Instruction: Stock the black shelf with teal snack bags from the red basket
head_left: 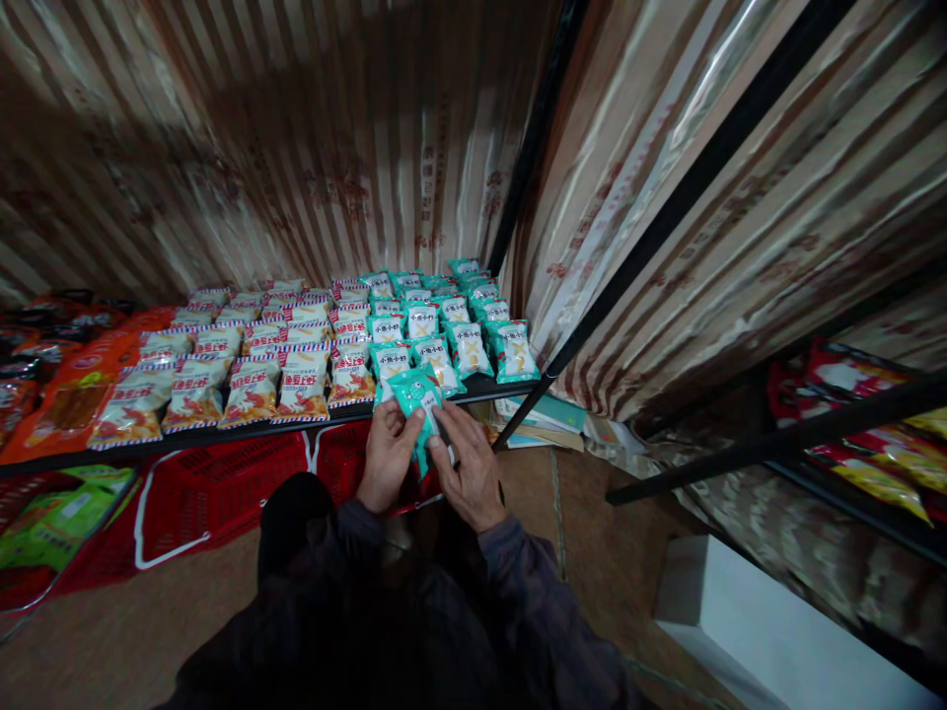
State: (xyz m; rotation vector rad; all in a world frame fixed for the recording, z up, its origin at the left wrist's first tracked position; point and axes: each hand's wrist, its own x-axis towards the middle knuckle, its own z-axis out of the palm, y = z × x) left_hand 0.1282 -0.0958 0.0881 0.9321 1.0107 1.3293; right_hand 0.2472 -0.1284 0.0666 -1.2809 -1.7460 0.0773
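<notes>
Between my two hands I hold a teal snack bag (415,394), tilted, in front of the shelf edge. My left hand (389,457) grips its left side with the thumb on the front. The fingers of my right hand (471,470) lie over its right side and lower part, hiding some of the print. Just behind it, rows of teal and white snack bags (470,347) stand on the black shelf (480,388). To their left are rows of white and orange snack bags (252,388) with striped edges.
Red baskets (226,488) sit under the shelf, one with green packages (66,523). Orange packets (78,394) fill the shelf's left end. Black rack posts (628,276) slant on the right, near a white box (776,621) and red-yellow bags (873,434). Pleated curtains (332,128) hang behind.
</notes>
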